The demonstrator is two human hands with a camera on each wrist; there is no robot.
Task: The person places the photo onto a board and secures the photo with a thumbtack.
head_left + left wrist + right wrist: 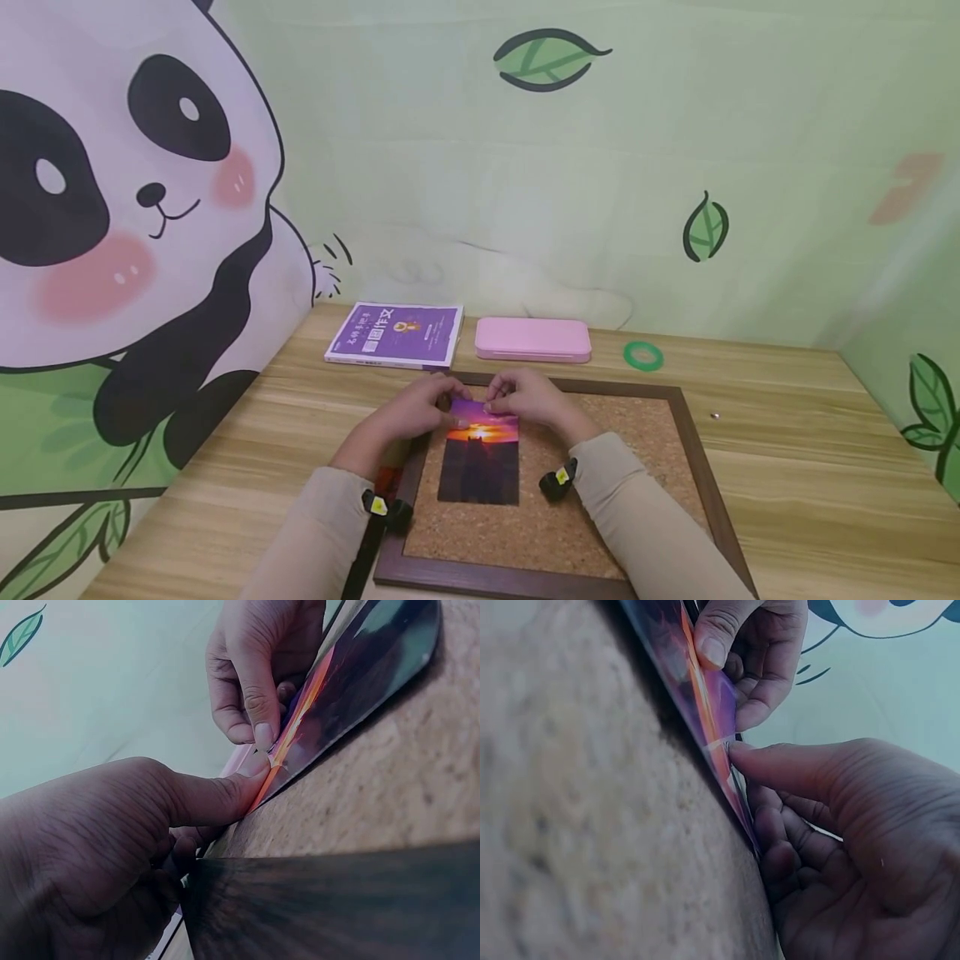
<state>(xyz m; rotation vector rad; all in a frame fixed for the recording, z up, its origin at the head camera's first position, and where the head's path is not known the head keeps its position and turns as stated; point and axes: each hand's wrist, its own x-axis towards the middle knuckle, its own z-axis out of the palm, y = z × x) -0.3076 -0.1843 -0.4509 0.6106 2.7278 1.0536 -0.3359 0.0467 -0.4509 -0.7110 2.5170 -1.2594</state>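
Observation:
A glossy sunset photo (478,458), orange and purple above and dark below, lies over the left part of a framed corkboard (585,517). My left hand (411,410) pinches its upper left side, thumb on the picture's face. At the top edge, toward the right corner, my right hand (531,400) also pinches the photo, its thumb in front and its other fingers curled. Both thumbs come close together in the left wrist view. In the right wrist view, the photo (697,690) tilts up a little from the cork, and a small pale streak shows by the right thumb tip.
Behind the board are a purple book (401,333), a pink case (533,339) and a green ring-shaped roll (643,344). A tiny shiny piece (715,415) lies on the wooden table (810,467) at right. Something dark and flat shows under the left forearm.

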